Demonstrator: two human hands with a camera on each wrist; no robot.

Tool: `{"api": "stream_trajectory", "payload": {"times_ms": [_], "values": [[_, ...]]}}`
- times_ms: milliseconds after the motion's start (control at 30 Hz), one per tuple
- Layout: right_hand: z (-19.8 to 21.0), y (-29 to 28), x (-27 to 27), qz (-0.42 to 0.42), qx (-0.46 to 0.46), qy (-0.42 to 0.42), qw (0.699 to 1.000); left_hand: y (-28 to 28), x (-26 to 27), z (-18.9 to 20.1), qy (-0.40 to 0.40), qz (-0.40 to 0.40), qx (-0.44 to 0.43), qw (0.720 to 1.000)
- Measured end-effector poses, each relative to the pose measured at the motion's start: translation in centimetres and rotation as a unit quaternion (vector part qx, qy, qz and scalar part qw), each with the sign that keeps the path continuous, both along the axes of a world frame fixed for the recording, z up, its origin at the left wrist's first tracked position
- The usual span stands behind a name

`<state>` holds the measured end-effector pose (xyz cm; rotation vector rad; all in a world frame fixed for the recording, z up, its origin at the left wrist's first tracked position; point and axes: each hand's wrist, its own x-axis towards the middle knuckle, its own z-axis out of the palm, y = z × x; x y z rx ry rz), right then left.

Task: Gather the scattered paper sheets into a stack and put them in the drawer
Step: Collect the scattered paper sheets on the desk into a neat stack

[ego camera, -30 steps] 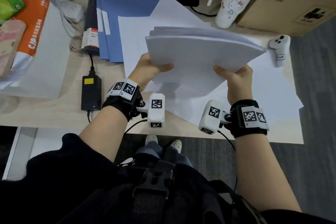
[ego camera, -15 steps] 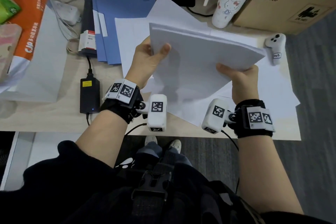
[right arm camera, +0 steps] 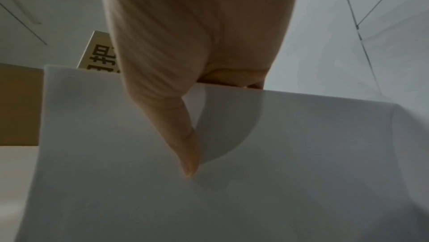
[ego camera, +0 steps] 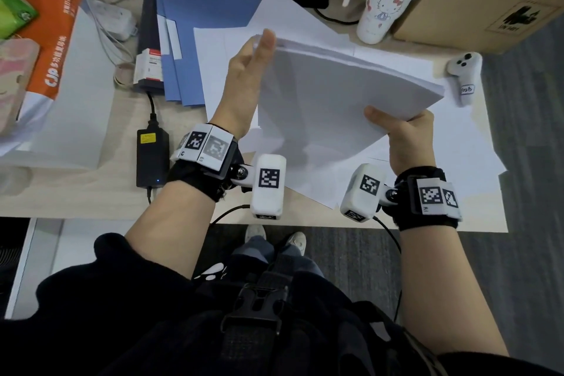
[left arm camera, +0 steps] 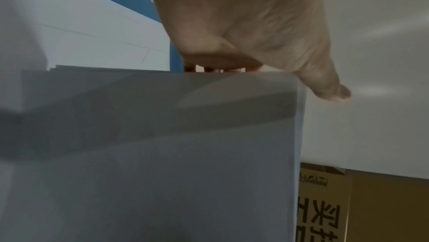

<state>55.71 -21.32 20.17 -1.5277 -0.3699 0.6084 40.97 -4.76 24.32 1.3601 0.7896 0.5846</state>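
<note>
My right hand [ego camera: 407, 134] pinches the paper stack [ego camera: 345, 94] above the bench [ego camera: 76, 192], thumb on top; my left hand [ego camera: 244, 82], fingers straight, presses flat against its left edge.

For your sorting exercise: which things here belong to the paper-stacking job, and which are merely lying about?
Job: paper stack, gripped by right hand, left hand flat against its edge; loose sheets on desk.

Lying about: blue folders, bottle, cardboard box, power adapter, controller.

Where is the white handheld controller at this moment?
In the head view, the white controller lies at the desk's far right edge, just right of the held paper stack, below the cardboard box.
</note>
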Motion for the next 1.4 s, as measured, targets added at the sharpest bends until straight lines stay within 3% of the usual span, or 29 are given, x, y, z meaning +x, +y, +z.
{"api": "stream_trajectory", "payload": {"times_ms": [367, 500, 667, 900, 1067, 1400], "values": [[1.4, 1.1, -0.9, -0.019, 0.042, -0.005, 0.999, -0.2, 0.7, 1.0, -0.046, 0.069, 0.010, 0.997], [1.3, 0.5, -0.8, -0.003, 0.015, -0.004, 1.000, 0.1, 0.3, 0.5, -0.033, 0.083, 0.029, 0.996], [1.9, 0.2, -1.4, -0.008, -0.014, 0.006, 1.000, -0.6, -0.2, -0.4, -0.018, 0.089, -0.011, 0.996], [4.8, 1.6, -2.4, -0.066, 0.049, 0.024, 0.996, -0.3, -0.5, -0.5, -0.017, 0.024, 0.028, 0.999], [5.3, 1.6, -2.5, -0.083, 0.007, 0.005, 0.997, 0.3, -1.4, -1.6, -0.024, -0.025, 0.065, 0.997], [4.6, 1.2, -1.9, -0.082, 0.019, -0.002, 0.996, -0.3, -1.9, -2.0, 0.025, -0.060, 0.026, 0.998]]}}
